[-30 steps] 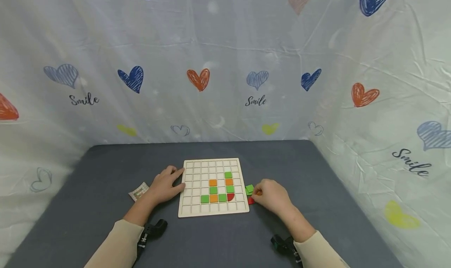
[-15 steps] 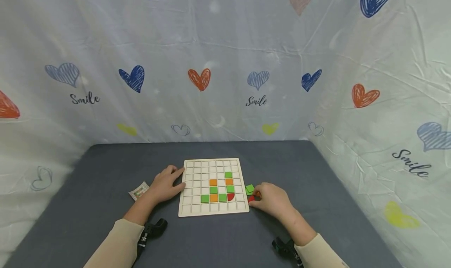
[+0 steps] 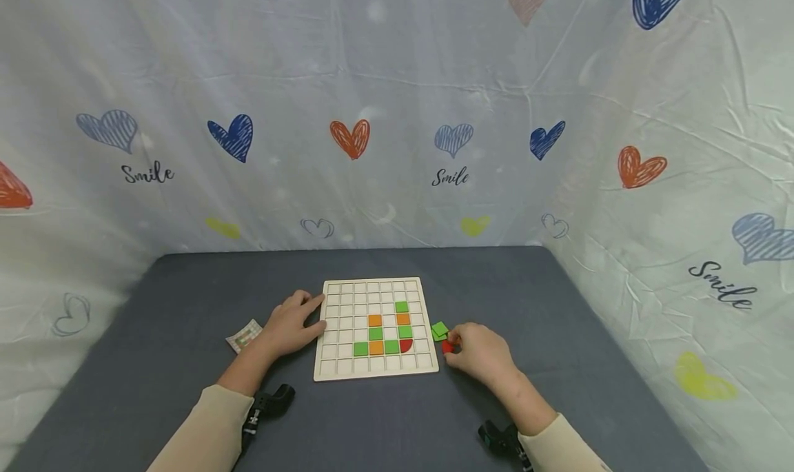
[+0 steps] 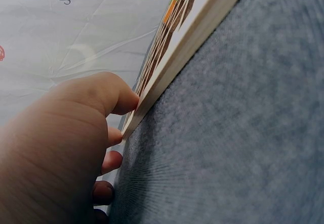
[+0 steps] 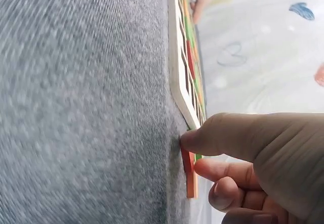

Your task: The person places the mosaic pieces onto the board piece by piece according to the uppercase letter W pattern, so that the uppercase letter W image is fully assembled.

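A wooden grid board [image 3: 329, 362] lies on the grey cloth, with green, orange and one red tile set in its cells. My left hand [image 3: 290, 326] rests at the board's left edge [image 4: 192, 36], fingers over the frame and thumb [image 4: 109, 93] against its side. Just right of the board, my right hand [image 3: 476, 351] pinches a red tile [image 3: 447, 346] between thumb and forefinger; the right wrist view shows this red tile [image 5: 186, 159] on edge against the cloth, with an orange tile [image 5: 192, 183] beside it. Loose green tiles [image 3: 440, 330] lie just beyond the fingertips.
A small patterned card [image 3: 245, 335] lies left of my left hand. White sheets printed with hearts wall in the grey table [image 3: 533, 300] at the back and on both sides. A black wrist strap [image 3: 269, 403] sits on each forearm.
My right hand drew slightly nearer and its fingers closed on the red tile, which shifted a little away from the board's corner. The left hand and the board stayed put.
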Demonstrator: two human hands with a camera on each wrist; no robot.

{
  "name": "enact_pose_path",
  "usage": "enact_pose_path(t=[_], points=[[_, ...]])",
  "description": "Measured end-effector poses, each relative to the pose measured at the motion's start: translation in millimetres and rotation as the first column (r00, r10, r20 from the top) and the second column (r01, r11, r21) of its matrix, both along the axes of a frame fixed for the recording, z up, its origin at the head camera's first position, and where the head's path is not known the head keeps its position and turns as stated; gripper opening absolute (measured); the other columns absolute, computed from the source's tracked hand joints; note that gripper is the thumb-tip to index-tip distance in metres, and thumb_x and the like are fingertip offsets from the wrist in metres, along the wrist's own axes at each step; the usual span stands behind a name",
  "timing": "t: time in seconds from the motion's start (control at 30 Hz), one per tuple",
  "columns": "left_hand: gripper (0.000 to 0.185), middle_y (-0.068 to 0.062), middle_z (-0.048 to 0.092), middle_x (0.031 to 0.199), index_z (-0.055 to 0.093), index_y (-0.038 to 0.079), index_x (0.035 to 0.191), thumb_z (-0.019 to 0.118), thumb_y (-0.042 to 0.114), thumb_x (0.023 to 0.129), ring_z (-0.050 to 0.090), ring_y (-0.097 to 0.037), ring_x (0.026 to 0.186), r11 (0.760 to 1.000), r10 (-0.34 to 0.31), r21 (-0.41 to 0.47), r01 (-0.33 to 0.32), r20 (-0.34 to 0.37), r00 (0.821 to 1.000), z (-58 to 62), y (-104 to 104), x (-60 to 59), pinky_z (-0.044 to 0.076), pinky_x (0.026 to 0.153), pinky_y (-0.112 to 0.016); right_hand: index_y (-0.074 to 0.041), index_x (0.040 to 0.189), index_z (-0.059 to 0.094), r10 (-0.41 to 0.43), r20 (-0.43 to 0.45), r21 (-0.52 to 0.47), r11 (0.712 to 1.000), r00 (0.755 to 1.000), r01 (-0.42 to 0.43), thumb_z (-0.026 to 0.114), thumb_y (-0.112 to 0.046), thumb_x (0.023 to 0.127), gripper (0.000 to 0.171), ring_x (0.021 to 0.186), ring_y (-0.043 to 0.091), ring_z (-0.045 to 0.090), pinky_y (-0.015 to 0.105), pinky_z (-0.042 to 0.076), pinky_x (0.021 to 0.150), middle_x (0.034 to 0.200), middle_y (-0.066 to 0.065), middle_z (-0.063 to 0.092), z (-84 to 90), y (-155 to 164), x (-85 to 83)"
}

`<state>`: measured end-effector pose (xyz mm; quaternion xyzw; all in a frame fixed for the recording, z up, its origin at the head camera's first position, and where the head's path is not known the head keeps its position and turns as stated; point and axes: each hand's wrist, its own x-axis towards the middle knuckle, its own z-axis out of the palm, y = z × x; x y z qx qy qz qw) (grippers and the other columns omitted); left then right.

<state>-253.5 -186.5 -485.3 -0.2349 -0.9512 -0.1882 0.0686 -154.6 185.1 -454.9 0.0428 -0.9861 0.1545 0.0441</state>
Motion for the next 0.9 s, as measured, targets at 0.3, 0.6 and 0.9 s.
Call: enact_pose_path(t=[0.3,0.6,0.9], points=[[0.061,-0.013,0.046,0.119,0.045,0.011,0.142,0.06,0.039,0.09,0.045,-0.024,0.095,1.0,0.005,-0.006,-0.006,-0.009,1.0,1.5,0,1.0,0.034,0.076,-0.045,-0.018,0.078,0.069,0.011,-0.01,0.026,1.0,1.0,-0.011,0.078,-0.029,0.067,0.018,0.056,0.009,0.045,0.03,0.04,0.05,0.07,-0.008,0.055,0.8,0,-2.8],[0.062,-0.012,0.045,0.12,0.044,0.011,0.142,0.06,0.039,0.09,0.046,-0.025,0.098,1.0,0.004,0.0,-0.004,0.002,1.0,1.8,-2,0.6,0.034,0.078,-0.046,-0.019,0.073,0.066,0.074,0.056,-0.039,0.997,0.996,-0.072,0.074,-0.022,0.064,0.013,0.052,0.011,0.043,0.029,0.035,0.048,0.059,-0.007,0.049,13.3,5,-8.7],[0.062,-0.012,0.045,0.12,0.044,0.011,0.143,0.059,0.039,0.09,0.046,-0.025,0.099,1.0,-0.004,0.005,0.004,0.007,1.0,2.3,-1,1.5,0.034,0.079,-0.047,-0.018,0.082,0.064,0.154,0.054,-0.151,0.978,0.987,-0.145,0.074,-0.019,0.068,0.017,0.058,0.011,0.048,0.03,0.04,0.054,0.072,-0.008,0.056,49.4,-9,-11.1]])
